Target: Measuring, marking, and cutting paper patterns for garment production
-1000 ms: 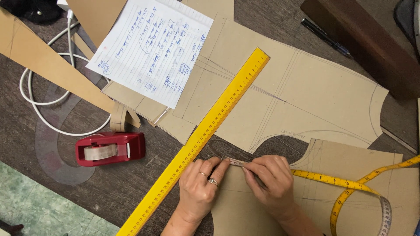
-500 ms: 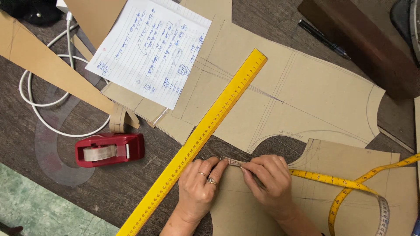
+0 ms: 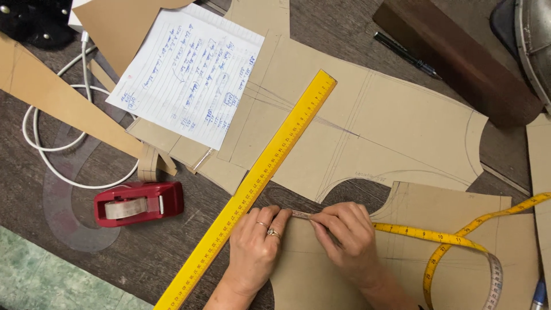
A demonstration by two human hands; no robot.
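Observation:
My left hand [image 3: 256, 248] and my right hand [image 3: 345, 235] rest side by side on a brown paper pattern piece [image 3: 436, 252] at the table's near edge. Between their fingertips they pinch the end of a yellow measuring tape [image 3: 427, 234] flat against the paper. The tape runs right from my right hand, then loops down and back up toward the right edge. A long yellow ruler [image 3: 258, 178] lies diagonally just left of my left hand, touching its fingers.
A larger brown pattern piece [image 3: 379, 126] lies beyond the hands, with a handwritten lined sheet [image 3: 189, 74] on its left part. A red tape dispenser [image 3: 138, 202], a clear curve template [image 3: 72, 224] and a white cable [image 3: 57, 146] sit left. A dark wooden block [image 3: 459, 57] and pen [image 3: 404, 54] lie far right.

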